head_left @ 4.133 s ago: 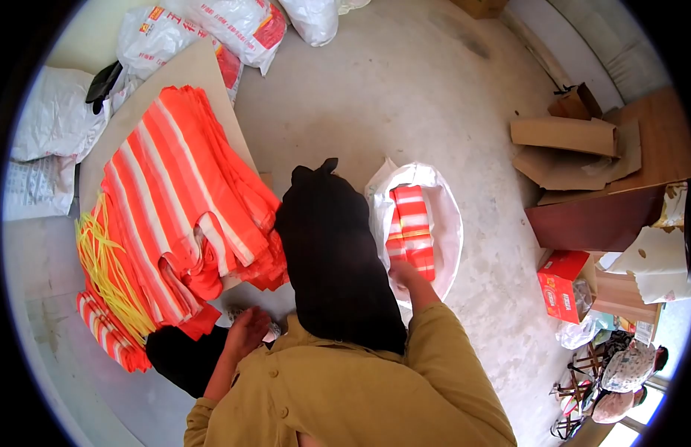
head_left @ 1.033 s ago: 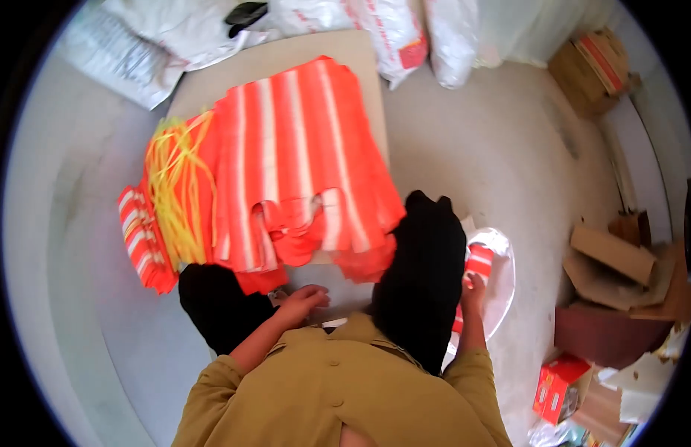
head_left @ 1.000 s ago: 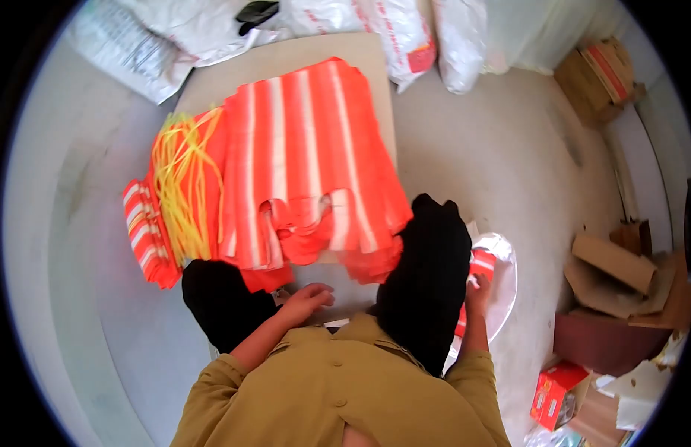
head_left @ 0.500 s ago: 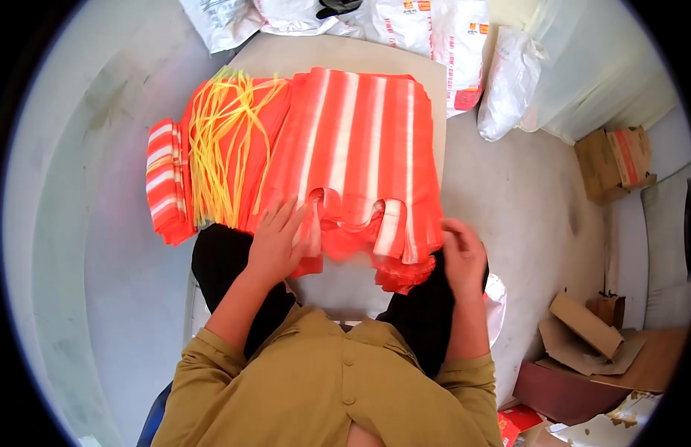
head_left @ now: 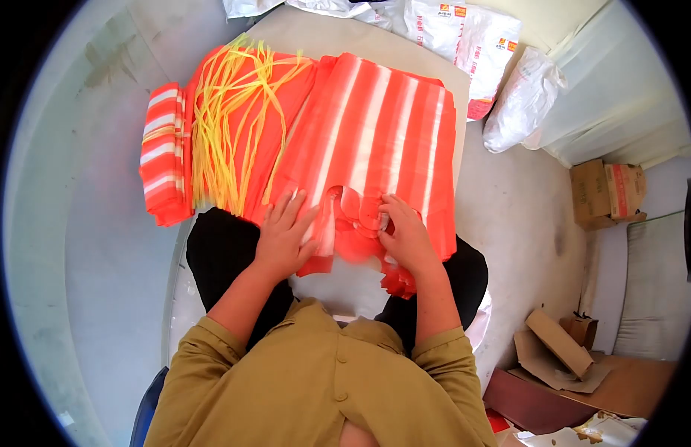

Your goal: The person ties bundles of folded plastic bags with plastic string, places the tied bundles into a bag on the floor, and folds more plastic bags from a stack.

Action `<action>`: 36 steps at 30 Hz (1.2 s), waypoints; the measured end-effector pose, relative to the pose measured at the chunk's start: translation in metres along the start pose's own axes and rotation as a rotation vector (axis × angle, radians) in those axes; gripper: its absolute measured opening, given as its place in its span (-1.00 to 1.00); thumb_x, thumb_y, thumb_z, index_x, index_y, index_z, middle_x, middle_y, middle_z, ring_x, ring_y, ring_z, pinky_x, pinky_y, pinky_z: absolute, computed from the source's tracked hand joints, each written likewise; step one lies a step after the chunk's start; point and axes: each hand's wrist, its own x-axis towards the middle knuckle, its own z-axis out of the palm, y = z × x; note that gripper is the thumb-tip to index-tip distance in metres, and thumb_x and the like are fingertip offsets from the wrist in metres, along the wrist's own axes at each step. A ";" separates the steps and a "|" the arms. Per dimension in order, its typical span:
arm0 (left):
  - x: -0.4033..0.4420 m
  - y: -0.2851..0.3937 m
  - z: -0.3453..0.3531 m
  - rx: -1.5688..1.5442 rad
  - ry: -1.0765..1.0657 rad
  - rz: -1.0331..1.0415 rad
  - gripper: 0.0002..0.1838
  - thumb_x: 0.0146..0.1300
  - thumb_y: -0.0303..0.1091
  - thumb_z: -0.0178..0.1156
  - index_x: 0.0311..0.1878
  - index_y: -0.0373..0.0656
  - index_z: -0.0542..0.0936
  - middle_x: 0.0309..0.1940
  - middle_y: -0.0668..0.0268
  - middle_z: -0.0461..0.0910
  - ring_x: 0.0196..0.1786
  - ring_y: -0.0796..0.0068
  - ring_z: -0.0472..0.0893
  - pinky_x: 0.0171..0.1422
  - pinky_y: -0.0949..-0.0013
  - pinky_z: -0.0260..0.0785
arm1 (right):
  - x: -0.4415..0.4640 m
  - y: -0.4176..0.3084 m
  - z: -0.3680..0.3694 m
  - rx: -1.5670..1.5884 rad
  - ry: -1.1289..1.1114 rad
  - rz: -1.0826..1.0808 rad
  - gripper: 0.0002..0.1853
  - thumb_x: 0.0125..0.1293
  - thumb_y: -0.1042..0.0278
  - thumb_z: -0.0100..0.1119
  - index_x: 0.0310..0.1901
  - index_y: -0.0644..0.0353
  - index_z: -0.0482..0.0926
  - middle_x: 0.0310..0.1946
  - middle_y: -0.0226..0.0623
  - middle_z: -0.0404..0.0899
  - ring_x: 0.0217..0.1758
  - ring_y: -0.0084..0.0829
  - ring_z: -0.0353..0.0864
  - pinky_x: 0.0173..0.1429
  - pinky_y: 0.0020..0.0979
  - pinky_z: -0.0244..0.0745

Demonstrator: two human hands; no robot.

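A thick stack of red-and-white striped plastic bags (head_left: 375,127) lies on the table in front of me, its cut-out handle ends toward my body. My left hand (head_left: 283,237) rests flat on the stack's near left corner, fingers spread. At the right side of the handle cut-out, my right hand (head_left: 409,235) has its thumb and fingers pinched on a bag's edge. Yellow strips (head_left: 237,127) lie loosely in a bunch over red bags just left of the stack. Farther left is a folded bundle of striped bags (head_left: 163,156), bound with a thin yellowish tie.
White printed sacks (head_left: 464,45) stand along the table's far edge (head_left: 345,33). Another white sack (head_left: 522,100) leans at the right. Cardboard boxes (head_left: 606,194) and opened cardboard (head_left: 558,354) sit on the floor to the right. My knees are under the stack's near edge.
My right hand has moved left from the stack's right edge to the handle cut-out. The left hand stays on the near left corner. The whole view has shifted slightly.
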 end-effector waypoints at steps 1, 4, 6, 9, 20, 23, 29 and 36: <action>0.000 0.000 0.001 -0.001 0.005 0.002 -0.27 0.26 -0.05 0.36 0.52 0.05 0.50 0.65 0.10 0.22 0.67 -0.11 0.18 0.64 -0.30 0.05 | 0.001 -0.001 -0.002 0.009 -0.012 0.015 -0.57 0.22 0.59 0.35 0.15 0.26 0.58 0.38 -0.11 0.57 0.44 -0.09 0.56 0.45 -0.21 0.50; 0.001 0.001 0.001 0.003 0.008 0.003 -0.27 0.26 -0.03 0.36 0.51 0.05 0.51 0.65 0.11 0.22 0.66 -0.12 0.18 0.64 -0.30 0.04 | 0.006 -0.014 -0.012 0.255 -0.060 0.222 -0.56 0.21 0.62 0.33 0.16 0.27 0.58 0.38 -0.10 0.57 0.44 -0.12 0.56 0.43 -0.26 0.50; 0.001 0.000 0.000 0.001 0.006 0.001 -0.28 0.26 -0.03 0.36 0.50 0.06 0.51 0.65 0.11 0.22 0.67 -0.11 0.17 0.64 -0.30 0.03 | 0.006 -0.006 -0.005 0.261 -0.028 0.224 -0.57 0.22 0.63 0.32 0.15 0.27 0.59 0.38 -0.11 0.58 0.41 -0.14 0.59 0.39 -0.30 0.52; 0.001 0.000 -0.001 -0.013 0.002 -0.006 -0.28 0.27 -0.03 0.37 0.50 0.06 0.51 0.66 0.11 0.22 0.67 -0.10 0.16 0.64 -0.30 0.02 | 0.004 0.002 0.004 0.269 -0.006 0.223 -0.63 0.27 0.63 0.31 0.12 0.28 0.62 0.36 -0.10 0.60 0.36 -0.16 0.63 0.33 -0.32 0.55; -0.002 -0.002 0.003 -0.014 0.012 -0.005 -0.27 0.26 -0.04 0.38 0.51 0.10 0.50 0.66 0.14 0.21 0.68 -0.08 0.15 0.63 -0.31 0.03 | 0.015 0.010 0.016 0.626 0.180 0.486 -0.82 0.55 0.36 0.15 -0.07 0.32 0.63 -0.34 -0.32 0.63 -0.27 -0.50 0.57 -0.15 -0.39 0.48; -0.001 0.000 -0.001 -0.024 -0.001 -0.008 -0.27 0.26 -0.04 0.36 0.51 0.05 0.50 0.64 0.13 0.24 0.68 -0.08 0.14 0.63 -0.30 0.04 | 0.019 0.013 0.017 0.607 0.224 0.450 -0.83 0.56 0.38 0.13 -0.16 0.31 0.58 -0.39 -0.37 0.56 -0.31 -0.54 0.52 -0.19 -0.42 0.44; 0.003 -0.020 -0.010 -0.460 0.155 -0.017 -0.41 0.47 -0.13 0.18 0.49 -0.17 0.47 0.52 0.04 0.42 0.58 -0.08 0.35 0.64 -0.09 0.17 | 0.023 0.017 0.013 0.708 0.189 0.454 -0.84 0.61 0.36 0.09 -0.11 0.27 0.57 -0.30 -0.42 0.59 -0.23 -0.59 0.54 -0.09 -0.46 0.47; 0.048 -0.015 -0.030 -1.167 0.100 -0.334 -0.32 0.73 0.07 -0.26 0.60 -0.31 0.27 0.60 0.04 0.31 0.64 0.20 0.31 0.71 0.13 0.08 | 0.027 0.031 0.008 0.776 0.197 0.550 -0.82 0.67 0.35 0.03 0.06 0.23 0.61 -0.01 -0.37 0.68 0.09 -0.54 0.66 0.27 -0.40 0.59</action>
